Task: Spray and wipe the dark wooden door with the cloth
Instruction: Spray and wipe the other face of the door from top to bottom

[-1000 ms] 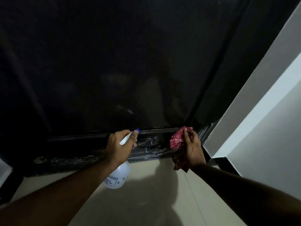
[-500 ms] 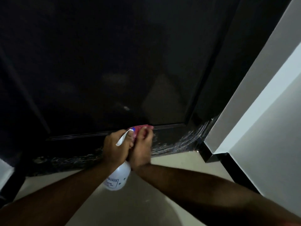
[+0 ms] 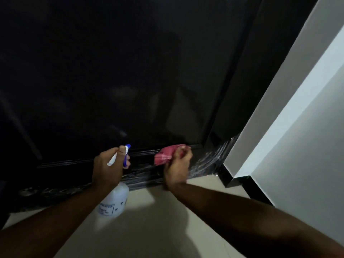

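right hand [image 3: 177, 167]: clutches red checked cloth [image 3: 164, 155] against the dark wooden door [image 3: 130, 71] bottom rail (streaky wet)
left hand [image 3: 108, 167]: grips spray bottle [image 3: 114, 199], just left of cloth

Left hand [image 3: 107, 165] grips spray bottle [image 3: 113, 201]; right hand [image 3: 176, 165] presses red cloth [image 3: 164, 155] against door [image 3: 130, 71] bottom.

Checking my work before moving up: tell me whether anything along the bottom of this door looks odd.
Whitish streaks smear the dark strip below the door, thickest at the right corner past the cloth. They may be unwiped spray, or just the strip's own pattern. Nothing else stands out.
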